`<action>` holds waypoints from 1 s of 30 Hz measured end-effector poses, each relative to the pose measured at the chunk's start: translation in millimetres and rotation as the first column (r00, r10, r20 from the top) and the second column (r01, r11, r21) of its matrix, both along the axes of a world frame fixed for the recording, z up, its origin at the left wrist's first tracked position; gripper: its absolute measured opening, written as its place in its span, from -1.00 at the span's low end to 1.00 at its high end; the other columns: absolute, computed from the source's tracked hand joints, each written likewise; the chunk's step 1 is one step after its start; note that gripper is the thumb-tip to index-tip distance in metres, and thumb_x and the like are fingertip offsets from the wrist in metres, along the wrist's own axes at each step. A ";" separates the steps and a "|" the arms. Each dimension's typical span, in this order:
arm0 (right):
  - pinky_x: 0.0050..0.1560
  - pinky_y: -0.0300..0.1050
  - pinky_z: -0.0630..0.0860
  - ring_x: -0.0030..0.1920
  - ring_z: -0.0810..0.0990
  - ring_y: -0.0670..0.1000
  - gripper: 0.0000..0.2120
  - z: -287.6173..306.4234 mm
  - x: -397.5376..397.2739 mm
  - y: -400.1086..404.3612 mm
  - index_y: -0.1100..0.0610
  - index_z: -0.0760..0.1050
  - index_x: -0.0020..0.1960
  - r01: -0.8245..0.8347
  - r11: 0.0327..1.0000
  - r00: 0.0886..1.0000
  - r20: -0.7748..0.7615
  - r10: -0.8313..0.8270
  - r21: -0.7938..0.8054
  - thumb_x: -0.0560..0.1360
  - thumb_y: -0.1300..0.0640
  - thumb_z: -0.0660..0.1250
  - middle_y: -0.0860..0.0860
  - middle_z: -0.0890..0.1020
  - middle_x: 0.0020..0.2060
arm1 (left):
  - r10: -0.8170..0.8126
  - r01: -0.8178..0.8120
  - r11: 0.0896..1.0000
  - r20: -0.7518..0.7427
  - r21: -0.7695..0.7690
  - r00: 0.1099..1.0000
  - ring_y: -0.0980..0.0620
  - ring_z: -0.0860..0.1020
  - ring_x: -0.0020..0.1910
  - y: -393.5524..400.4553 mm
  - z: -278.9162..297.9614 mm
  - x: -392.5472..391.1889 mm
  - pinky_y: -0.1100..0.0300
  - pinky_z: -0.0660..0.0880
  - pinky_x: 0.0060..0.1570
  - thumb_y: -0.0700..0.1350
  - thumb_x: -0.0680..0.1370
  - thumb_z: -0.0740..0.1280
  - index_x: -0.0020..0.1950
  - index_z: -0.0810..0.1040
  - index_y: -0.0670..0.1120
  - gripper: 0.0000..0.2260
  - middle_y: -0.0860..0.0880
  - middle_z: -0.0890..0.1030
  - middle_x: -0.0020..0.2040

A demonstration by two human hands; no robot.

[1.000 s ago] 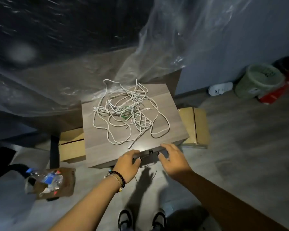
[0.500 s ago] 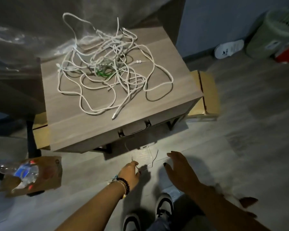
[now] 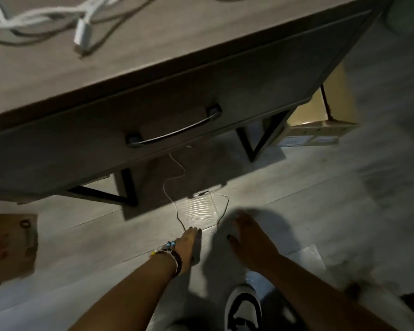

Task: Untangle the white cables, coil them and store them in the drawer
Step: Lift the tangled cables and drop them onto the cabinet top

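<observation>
Two hands (image 3: 188,242) (image 3: 247,237) over grey plank floor (image 3: 320,211), shut drawer (image 3: 201,108)

**Matt woodgrain, glossy cable sheath, clear ribbed plastic**

The nightstand top (image 3: 153,44) is showing a matt grey woodgrain finish, smooth, probably laminate. Along its far left edge the white cables (image 3: 41,16) are looking plastic-sheathed and faintly glossy. The drawer (image 3: 225,91) front is carrying the same matt grain, and its handle (image 3: 172,132) is glinting like dark metal. The legs (image 3: 127,187) are reading as matt black metal. The floor (image 3: 320,199) is showing pale, smooth planks with a soft sheen. On it a clear tray (image 3: 196,209) is looking like ribbed transparent plastic. A cardboard box (image 3: 320,115) is appearing matt brown under the right corner.
</observation>
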State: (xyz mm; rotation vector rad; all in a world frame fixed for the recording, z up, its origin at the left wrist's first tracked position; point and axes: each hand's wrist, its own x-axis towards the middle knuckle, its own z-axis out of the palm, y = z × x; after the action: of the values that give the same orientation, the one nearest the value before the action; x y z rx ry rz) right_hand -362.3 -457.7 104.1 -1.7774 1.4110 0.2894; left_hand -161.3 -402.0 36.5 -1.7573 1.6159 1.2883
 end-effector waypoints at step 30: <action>-0.01 -0.20 0.53 -0.02 0.65 0.24 -0.73 360.6 6.3 -8.5 0.36 0.57 0.06 0.112 0.937 0.954 0.301 -0.008 -0.331 0.38 0.31 0.35 0.27 0.62 0.00 | -0.006 -0.099 0.665 -0.138 -0.740 0.990 -0.09 0.57 -0.31 -19.7 391.2 6.1 0.16 0.50 -0.40 -0.19 0.45 0.33 -0.17 0.57 -0.06 -0.95 -0.05 0.55 -0.24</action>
State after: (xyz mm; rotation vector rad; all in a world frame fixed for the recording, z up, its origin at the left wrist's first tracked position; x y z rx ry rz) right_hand -356.1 -466.1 464.8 -1.9536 1.3529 -0.2683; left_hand -155.2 -421.7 427.7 -2.1989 2.4315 0.7822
